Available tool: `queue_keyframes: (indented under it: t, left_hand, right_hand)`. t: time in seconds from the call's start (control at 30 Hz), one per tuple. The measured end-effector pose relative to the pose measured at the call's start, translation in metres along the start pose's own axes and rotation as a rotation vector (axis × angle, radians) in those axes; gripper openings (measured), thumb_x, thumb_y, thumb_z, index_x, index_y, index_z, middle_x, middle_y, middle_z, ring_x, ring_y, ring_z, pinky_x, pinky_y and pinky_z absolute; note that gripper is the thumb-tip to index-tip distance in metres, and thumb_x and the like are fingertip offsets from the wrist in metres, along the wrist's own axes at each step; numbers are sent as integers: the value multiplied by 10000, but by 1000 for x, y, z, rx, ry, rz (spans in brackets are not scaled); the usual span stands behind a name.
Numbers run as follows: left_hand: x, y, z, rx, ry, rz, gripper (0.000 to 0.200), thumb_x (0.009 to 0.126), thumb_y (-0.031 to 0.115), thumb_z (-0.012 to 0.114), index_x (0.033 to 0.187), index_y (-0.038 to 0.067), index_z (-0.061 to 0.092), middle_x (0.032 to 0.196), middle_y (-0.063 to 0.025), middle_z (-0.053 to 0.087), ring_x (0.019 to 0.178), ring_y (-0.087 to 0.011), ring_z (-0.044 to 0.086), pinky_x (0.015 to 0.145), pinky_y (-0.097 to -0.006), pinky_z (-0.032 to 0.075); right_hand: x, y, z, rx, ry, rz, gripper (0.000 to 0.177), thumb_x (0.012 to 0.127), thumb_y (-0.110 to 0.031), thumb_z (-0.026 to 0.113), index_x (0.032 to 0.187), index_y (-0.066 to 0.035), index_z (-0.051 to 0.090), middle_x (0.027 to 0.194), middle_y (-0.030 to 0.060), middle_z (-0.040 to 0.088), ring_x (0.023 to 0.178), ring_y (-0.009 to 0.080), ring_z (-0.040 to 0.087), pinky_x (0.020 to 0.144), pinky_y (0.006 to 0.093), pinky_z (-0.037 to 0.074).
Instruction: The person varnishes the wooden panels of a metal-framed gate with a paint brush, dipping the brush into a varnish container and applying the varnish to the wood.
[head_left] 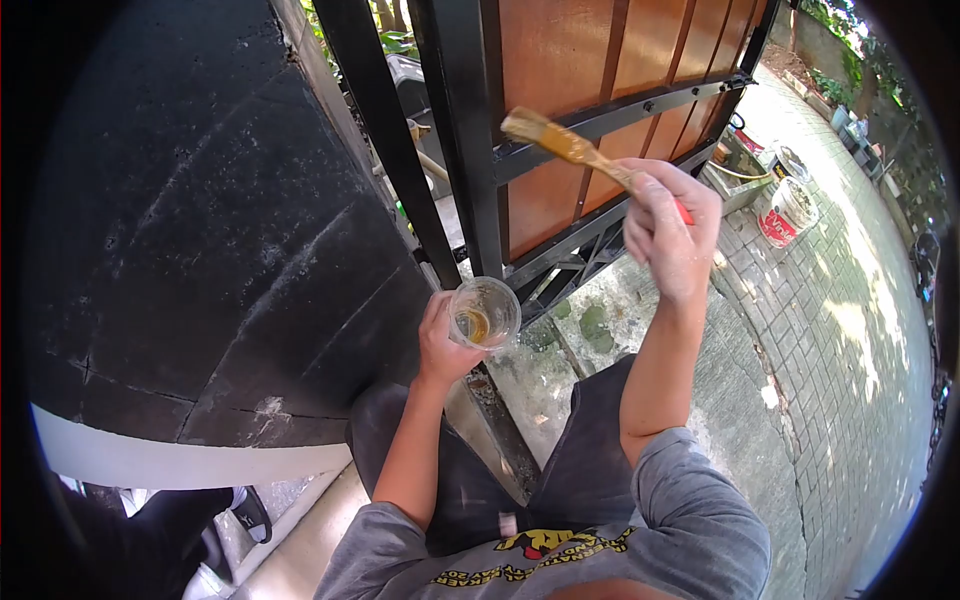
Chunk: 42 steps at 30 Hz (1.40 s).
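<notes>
My right hand [677,225] is closed around the handle of a paintbrush [566,144], its bristles pointing up and left in front of the wooden gate panel [556,60]. Part of the red handle end shows beside my fingers. Lower down, my left hand [441,340] grips a clear plastic cup [487,312] from its left side. A little amber liquid lies at the bottom of the cup. Black metal bars [468,200] frame the glossy brown panel, and the brush overlaps one crossbar in this view.
A dark wall [200,220] stands close on my left. Two buckets, one a white and red bucket [788,212], sit on the brick paving [850,380] at right. Another person's shoe [252,513] shows at lower left, beyond a pale curved edge [190,462].
</notes>
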<state>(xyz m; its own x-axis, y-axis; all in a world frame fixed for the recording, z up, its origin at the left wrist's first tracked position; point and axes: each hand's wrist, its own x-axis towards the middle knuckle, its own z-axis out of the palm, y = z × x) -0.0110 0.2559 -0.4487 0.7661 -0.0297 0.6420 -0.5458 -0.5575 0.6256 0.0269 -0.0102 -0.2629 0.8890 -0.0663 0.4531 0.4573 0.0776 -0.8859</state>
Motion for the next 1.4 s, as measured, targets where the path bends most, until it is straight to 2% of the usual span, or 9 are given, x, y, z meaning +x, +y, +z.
queue_keyframes:
  t: [0.2,0.33,0.47,0.67,0.77,0.97,1.07,1.2,1.4]
  left_hand:
    - [-2,-1,-2,6,6,3,590,608,178,981,1107,15,713,1057,-116,688,939,-285,704,844,-382,569]
    - [-1,1,-5,9,12,-34,591,612,184,982,1111,16,713,1064,-115,688,949,-282,704,852,-376,568]
    - [0,1,-5,-2,15,-36,585,623,187,978,1115,15,713,1061,-115,687,953,-277,703,855,-370,567]
    - [-1,1,0,8,22,1,572,628,183,975,1110,17,715,1041,-105,680,937,-262,698,850,-365,565]
    - [-2,1,1,14,-6,-40,572,630,183,973,1112,16,715,1047,-103,680,940,-259,698,856,-362,562]
    - [-2,0,-2,3,12,-39,574,631,178,970,1119,20,712,1050,-101,680,941,-257,698,861,-360,561]
    - [0,1,-3,9,15,-19,582,627,175,970,1124,20,711,1051,-101,681,942,-260,701,861,-364,563]
    - [-1,-1,0,16,6,-29,588,620,172,972,1126,21,713,1052,-104,681,949,-266,701,863,-367,564]
    - [-1,-2,4,4,18,-12,608,585,194,979,1096,8,707,1036,-126,664,923,-308,675,820,-394,557]
  right_hand:
    - [2,1,23,142,162,123,276,1029,-91,535,1126,128,671,574,-38,415,425,59,387,373,235,321]
    - [12,5,18,-39,362,-89,280,1029,-76,521,1234,80,629,578,-45,395,419,63,379,364,247,349]
    - [23,14,5,225,305,-45,281,1010,-67,485,1200,61,646,532,-30,360,383,84,351,367,261,378]
    - [6,1,5,341,-61,125,266,1009,-99,483,1033,68,688,529,-12,378,377,95,397,339,267,371]
    - [5,6,22,273,96,56,262,990,-98,506,1003,86,693,524,7,408,377,126,434,336,293,406]
    - [18,12,-4,438,163,-21,265,1022,-153,524,1035,63,677,570,26,436,464,170,530,400,310,484]
    - [22,17,-12,462,103,-59,227,1050,-176,564,1075,32,651,633,38,480,541,184,580,439,301,508]
    - [18,16,-9,430,-80,-113,115,1029,-62,637,1121,4,619,768,62,582,601,158,618,462,275,524]
    - [6,17,19,177,-84,-149,194,1040,-132,660,1165,13,632,769,55,632,614,100,627,483,242,509]
